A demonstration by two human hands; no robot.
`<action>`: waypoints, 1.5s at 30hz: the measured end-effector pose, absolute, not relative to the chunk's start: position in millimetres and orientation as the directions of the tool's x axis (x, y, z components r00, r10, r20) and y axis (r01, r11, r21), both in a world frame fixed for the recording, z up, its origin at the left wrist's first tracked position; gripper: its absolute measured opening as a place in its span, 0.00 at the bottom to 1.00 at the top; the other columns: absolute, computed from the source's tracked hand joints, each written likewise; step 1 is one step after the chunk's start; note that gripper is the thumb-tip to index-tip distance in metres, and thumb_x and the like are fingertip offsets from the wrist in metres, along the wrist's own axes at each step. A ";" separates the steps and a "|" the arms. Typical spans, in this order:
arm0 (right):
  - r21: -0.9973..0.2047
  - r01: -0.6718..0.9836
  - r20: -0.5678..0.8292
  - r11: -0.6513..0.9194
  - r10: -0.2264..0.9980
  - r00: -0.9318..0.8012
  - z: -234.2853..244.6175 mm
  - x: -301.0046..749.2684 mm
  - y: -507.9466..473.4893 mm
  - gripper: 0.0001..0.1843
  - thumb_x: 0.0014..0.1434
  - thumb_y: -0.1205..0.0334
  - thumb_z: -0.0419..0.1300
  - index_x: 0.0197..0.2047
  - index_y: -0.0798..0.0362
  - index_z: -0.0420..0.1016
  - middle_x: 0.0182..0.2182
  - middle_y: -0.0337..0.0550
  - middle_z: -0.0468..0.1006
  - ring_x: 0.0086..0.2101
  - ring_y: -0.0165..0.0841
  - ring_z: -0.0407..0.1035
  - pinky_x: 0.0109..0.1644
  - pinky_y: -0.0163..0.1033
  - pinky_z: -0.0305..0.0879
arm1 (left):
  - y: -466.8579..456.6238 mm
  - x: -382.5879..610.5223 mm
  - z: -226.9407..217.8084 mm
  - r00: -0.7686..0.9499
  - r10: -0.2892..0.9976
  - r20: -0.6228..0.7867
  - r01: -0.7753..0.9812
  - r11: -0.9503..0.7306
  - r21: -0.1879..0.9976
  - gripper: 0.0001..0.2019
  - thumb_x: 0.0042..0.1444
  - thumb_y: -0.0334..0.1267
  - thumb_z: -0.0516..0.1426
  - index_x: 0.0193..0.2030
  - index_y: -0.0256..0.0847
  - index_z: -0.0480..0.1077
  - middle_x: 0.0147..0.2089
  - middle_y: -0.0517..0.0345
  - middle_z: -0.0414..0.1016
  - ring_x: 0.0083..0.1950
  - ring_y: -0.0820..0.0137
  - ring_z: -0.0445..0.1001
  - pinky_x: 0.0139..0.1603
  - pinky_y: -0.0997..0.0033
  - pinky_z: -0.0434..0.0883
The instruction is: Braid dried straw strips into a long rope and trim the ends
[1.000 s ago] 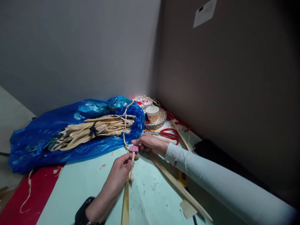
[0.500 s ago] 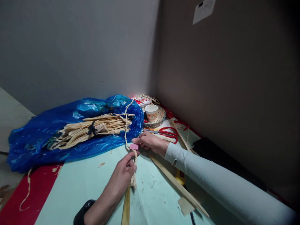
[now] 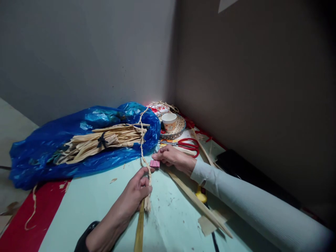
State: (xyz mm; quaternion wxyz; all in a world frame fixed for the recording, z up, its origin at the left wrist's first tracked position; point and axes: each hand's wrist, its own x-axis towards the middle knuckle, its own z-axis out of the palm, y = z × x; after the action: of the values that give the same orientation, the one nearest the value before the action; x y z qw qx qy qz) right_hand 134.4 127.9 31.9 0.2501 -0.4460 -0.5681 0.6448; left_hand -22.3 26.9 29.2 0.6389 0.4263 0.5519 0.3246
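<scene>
My left hand (image 3: 138, 187) is closed around the lower part of a pale plant-fibre braid (image 3: 142, 143), just above its frayed end. From there the braid runs away from me over a blue plastic bag toward the back corner. My right hand (image 3: 172, 158) pinches a pink binder clip (image 3: 154, 163) by its handles, just to the right of the braid. The clip appears apart from the braid. Under my left hand a flat yellowish strip, perhaps a ruler (image 3: 140, 229), reaches toward the front edge.
A tied bundle of dried strips (image 3: 115, 140) lies on the blue plastic bag (image 3: 86, 120). Behind my right hand are red-handled scissors (image 3: 187, 144) and a paper cup (image 3: 169, 122) on a woven tray (image 3: 180, 130). A long pale strip (image 3: 199, 204) lies below my right sleeve.
My right hand has moved slightly right with the pink binder clip, which has come off the braid. My left hand has shifted a little left, still holding the braid. The camera view has tilted slightly.
</scene>
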 end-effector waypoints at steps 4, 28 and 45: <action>-0.956 0.162 -0.292 -0.243 0.821 -0.491 28.1 132.9 126.8 0.19 0.48 0.58 0.64 0.17 0.54 0.58 0.13 0.28 0.54 0.17 0.22 0.43 0.21 0.34 0.36 | 26.4 -22.3 29.0 0.221 0.889 -0.402 0.080 0.394 0.916 0.28 0.49 0.38 0.59 0.57 0.44 0.58 0.25 0.71 0.56 0.20 0.79 0.51 0.18 0.77 0.46; -0.966 0.060 -0.244 -0.252 0.806 -0.539 43.8 134.3 107.9 0.17 0.51 0.57 0.63 0.20 0.55 0.61 0.15 0.30 0.57 0.17 0.21 0.45 0.22 0.33 0.37 | 29.4 -17.1 29.1 0.116 0.923 -0.368 0.035 0.367 0.930 0.14 0.50 0.41 0.60 0.41 0.36 0.75 0.25 0.63 0.66 0.27 0.73 0.62 0.30 0.75 0.60; -0.985 0.061 -0.172 -0.164 0.837 -0.520 39.2 136.2 108.1 0.16 0.54 0.58 0.60 0.21 0.54 0.60 0.16 0.29 0.54 0.18 0.23 0.46 0.22 0.33 0.40 | 27.8 -20.4 29.5 0.091 0.916 -0.391 0.027 0.390 0.920 0.11 0.58 0.45 0.52 0.29 0.41 0.64 0.14 0.71 0.55 0.14 0.79 0.49 0.15 0.78 0.46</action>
State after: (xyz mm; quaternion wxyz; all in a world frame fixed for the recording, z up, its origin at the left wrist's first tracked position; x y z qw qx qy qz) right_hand 136.2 108.1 39.2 0.2959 -0.3907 -0.5747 0.6554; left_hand -20.4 27.8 29.5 0.6106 0.4152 0.5677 0.3639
